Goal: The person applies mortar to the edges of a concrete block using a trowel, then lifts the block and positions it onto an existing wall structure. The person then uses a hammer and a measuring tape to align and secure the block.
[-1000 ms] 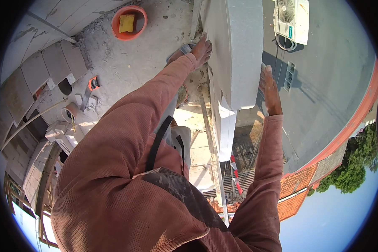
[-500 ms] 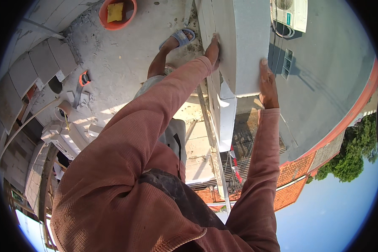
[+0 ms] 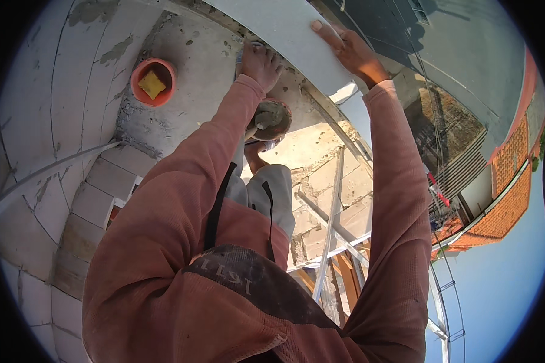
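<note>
The right hand (image 3: 354,55) is lying open on the grey wall's (image 3: 284,33) outer edge, thumb reaching across it. The wall is running between both hands; the left hand (image 3: 261,66) is spreading its fingers near the inner side, contact unclear.

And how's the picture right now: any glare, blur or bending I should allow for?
Head view: glare on the sunlit floor patch, while the bucket sits in shade; head view: the fisheye bows the orange tiled roof near the dark right rim; head view: left hand and right hand look fairly sharp.
</note>
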Action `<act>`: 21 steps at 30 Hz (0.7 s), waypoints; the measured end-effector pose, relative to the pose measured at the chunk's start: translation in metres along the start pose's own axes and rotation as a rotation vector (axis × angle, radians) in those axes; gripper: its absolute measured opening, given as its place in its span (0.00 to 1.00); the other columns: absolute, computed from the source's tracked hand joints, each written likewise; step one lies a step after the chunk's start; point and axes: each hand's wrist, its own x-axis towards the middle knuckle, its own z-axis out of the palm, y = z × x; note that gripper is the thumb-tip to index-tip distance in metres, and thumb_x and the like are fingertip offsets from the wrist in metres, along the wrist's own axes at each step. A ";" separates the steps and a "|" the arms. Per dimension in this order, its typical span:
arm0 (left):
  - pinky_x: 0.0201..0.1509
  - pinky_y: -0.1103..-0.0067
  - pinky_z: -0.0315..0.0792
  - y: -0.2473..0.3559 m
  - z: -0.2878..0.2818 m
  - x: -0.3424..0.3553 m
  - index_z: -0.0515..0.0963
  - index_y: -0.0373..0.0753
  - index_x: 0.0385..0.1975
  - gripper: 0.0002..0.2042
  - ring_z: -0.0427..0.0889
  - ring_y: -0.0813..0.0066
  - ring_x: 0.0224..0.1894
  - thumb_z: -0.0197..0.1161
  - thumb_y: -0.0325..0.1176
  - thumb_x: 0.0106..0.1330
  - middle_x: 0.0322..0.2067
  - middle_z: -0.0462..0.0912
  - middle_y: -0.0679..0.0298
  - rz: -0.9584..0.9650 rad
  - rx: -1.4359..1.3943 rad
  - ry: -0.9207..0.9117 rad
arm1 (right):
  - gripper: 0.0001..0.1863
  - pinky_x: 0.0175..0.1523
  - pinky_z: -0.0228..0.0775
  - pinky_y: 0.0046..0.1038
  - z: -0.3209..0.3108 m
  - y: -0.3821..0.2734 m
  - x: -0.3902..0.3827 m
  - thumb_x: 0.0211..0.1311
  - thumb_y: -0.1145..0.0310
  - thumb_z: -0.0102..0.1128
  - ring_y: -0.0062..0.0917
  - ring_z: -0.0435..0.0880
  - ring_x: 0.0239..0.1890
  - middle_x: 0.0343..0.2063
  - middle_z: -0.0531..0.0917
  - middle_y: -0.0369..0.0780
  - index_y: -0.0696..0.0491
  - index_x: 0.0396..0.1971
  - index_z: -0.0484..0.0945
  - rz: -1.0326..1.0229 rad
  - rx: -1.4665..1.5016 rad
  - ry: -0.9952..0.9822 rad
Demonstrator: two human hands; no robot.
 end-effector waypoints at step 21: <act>0.73 0.76 0.58 0.085 -0.191 -0.248 0.66 0.27 0.68 0.33 0.67 0.68 0.69 0.45 0.55 0.79 0.67 0.70 0.53 -0.639 2.116 -0.071 | 0.19 0.45 0.76 0.45 0.592 0.122 -0.429 0.66 0.53 0.59 0.52 0.85 0.39 0.31 0.85 0.53 0.57 0.37 0.81 1.044 1.070 0.754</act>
